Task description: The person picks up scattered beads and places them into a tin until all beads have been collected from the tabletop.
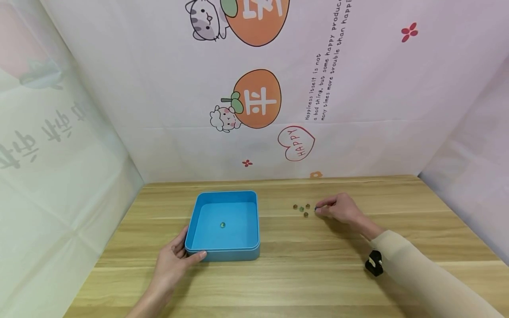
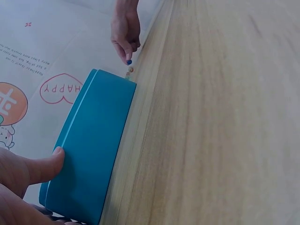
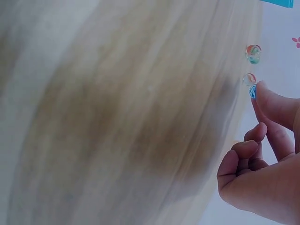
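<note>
A square blue box (image 1: 222, 255) stands on the table, with one greenish glass marble (image 1: 222, 225) on its floor. At the box's near left corner my left hand (image 1: 171, 260) grips it, thumb on the front wall and fingers along the left side. To the right, my right hand (image 1: 342, 209) pinches a blue marble (image 3: 253, 91) between thumb and index finger; the other fingers are curled in the right wrist view. Just left of that hand lie several clear marbles with coloured swirls, among them a brownish marble (image 1: 305, 215) and a green marble (image 1: 301, 209).
The wood-grain table (image 1: 298, 282) ends at a white printed cloth (image 1: 179, 150) behind it. Another cloth (image 1: 51, 185) hangs at the left, and one more (image 1: 473, 154) at the right. A black device (image 1: 374, 263) is strapped at the right wrist.
</note>
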`<state>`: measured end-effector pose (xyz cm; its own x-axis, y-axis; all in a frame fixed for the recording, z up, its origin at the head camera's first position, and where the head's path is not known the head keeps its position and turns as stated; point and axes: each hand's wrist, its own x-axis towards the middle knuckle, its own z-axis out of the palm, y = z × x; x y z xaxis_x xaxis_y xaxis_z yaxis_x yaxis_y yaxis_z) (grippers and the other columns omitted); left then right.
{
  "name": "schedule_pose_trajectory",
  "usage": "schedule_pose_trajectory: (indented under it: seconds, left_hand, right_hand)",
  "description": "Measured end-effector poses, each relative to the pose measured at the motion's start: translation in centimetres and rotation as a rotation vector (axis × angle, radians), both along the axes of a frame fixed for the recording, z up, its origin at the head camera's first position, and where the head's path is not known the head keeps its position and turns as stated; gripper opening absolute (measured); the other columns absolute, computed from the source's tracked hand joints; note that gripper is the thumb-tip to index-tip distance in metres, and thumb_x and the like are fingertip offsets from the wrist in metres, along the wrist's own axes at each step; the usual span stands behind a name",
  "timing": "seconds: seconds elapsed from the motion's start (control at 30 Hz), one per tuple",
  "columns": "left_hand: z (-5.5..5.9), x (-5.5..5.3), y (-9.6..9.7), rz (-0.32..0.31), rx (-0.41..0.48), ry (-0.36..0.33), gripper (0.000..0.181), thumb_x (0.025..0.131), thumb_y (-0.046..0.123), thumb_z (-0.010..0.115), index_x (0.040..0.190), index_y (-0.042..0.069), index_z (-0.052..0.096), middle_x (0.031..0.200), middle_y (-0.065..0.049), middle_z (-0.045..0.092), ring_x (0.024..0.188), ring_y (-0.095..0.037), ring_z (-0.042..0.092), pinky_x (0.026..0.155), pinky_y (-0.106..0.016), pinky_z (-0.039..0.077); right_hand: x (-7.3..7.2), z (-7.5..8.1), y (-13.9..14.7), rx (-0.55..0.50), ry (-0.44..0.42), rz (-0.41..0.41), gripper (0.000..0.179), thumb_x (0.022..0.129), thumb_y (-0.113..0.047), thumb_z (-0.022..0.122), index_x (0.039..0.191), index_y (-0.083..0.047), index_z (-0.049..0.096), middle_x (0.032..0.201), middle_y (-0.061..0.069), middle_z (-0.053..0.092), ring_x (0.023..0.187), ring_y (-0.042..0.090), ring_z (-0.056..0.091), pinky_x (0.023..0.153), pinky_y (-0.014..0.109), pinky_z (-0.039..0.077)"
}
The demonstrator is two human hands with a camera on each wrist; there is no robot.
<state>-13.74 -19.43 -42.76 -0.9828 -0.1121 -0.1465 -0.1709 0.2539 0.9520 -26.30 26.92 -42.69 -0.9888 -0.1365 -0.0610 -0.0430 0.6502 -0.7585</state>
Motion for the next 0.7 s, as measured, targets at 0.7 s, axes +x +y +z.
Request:
schedule_pose_trajectory:
  seconds: [0.7]
  left_hand:
    - [-0.1,-0.1,-0.1,0.001,0.013,0.005,0.099,0.088,0.006,0.087,0.166,0.003,0.026,0.168,-0.026,0.026,0.152,-0.043,0.030,0.113,-0.047,0.043]
  right_hand:
    - [0.5,1.4,-1.0,-0.023,0.003,-0.005,0.029,0.096,-0.022,0.081,0.118,-0.003,0.080,0.077,0.004,0.052,0.071,0.018,0.045,0.055,0.025,0.038]
